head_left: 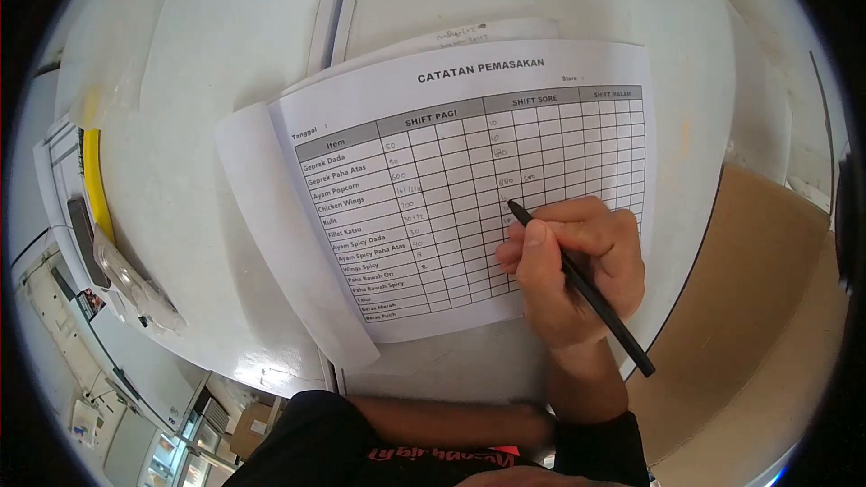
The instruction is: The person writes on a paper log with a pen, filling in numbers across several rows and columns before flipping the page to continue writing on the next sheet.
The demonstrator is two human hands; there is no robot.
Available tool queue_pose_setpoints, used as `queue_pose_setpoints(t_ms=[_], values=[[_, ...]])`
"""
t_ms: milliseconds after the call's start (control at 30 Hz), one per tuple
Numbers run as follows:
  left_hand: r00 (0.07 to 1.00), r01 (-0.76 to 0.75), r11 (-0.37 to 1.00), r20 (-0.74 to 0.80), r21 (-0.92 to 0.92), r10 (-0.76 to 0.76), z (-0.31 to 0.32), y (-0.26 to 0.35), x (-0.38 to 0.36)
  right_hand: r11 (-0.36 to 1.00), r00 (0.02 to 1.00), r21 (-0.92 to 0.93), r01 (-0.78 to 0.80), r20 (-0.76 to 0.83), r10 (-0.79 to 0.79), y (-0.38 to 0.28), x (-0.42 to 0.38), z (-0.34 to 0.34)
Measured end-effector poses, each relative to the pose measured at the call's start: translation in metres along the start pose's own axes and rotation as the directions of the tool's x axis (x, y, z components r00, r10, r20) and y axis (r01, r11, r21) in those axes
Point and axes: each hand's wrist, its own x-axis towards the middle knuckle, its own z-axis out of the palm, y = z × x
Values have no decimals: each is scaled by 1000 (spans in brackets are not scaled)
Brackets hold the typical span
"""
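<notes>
My right hand (582, 257) is closed around a black pen (615, 326). The pen slants up to the left, and its tip meets the paper form (469, 280) in the Shift Sore columns. Printed across the top of the form is "CATATAN PEMASAKAN", over a table with handwritten numbers in several cells. My right fingers rest against the sheet and cover part of its lower right. A curled sheet (293, 243) folds over along the form's left side. My left forearm (442, 419) crosses below the form, and the hand at its end is hidden behind my right arm.
More paper (460, 36) shows beneath the form on a white surface (244, 36) with a dark seam. At left are a yellow strip (95, 180), a dark phone-like object (87, 239) and a clear plastic bag (135, 284). An open cardboard box (749, 280) stands at right.
</notes>
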Motion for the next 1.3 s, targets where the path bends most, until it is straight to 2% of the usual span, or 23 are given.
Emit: queue_pose_setpoints(t_ms=[167,500,600,800,867,1100,1300], values=[[1000,3,1000,-18,-18,-3,5,-3,-7,994,999,-108,30,17,-28,-1,2,2],[999,7,999,-51,-54,-9,5,-3,2,986,1000,-165,26,15,-24,-2,3,0],[998,10,998,-61,-63,-14,4,-1,4,988,999,-154,30,43,-24,-3,4,-2],[997,14,996,-81,-86,-21,11,-4,0,999,998,33,-18,-66,20,-1,-1,2],[996,14,996,-89,-92,-22,9,-4,2,997,1000,-81,20,22,-18,-1,1,-3],[993,19,993,-113,-114,-32,10,-6,6,998,998,-50,50,-26,-51,3,0,3],[992,30,993,-118,-111,-44,20,-9,7,987,997,-144,66,52,-59,0,2,-2]])
